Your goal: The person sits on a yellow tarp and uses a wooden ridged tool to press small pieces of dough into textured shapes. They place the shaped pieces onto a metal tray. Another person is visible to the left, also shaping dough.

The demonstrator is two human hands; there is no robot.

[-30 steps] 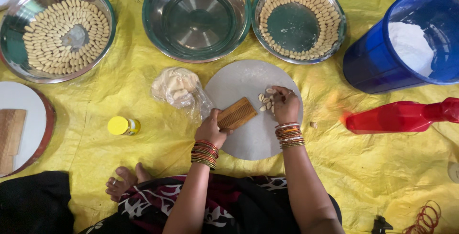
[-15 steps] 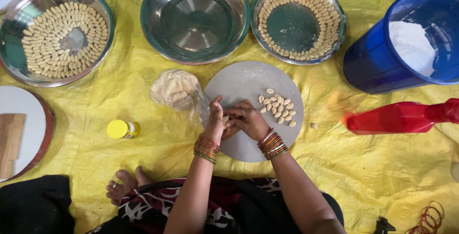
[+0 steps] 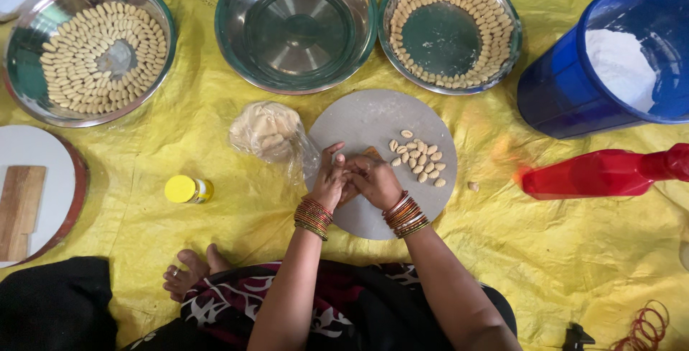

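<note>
Small tan dough pieces (image 3: 418, 161) clustered on round grey board (image 3: 373, 118), w/ brown wooden tool (image 3: 372, 153) beside

Yellow sheet (image 3: 215, 136): 3 steel bowls (image 3: 296, 24), round board (image 3: 373, 118), blue bucket (image 3: 574, 92).

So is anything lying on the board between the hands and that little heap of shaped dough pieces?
Nothing visible does. The left hand and right hand are pressed together on the round grey board, and only bare board separates them from the dough pieces just to their right.
</note>
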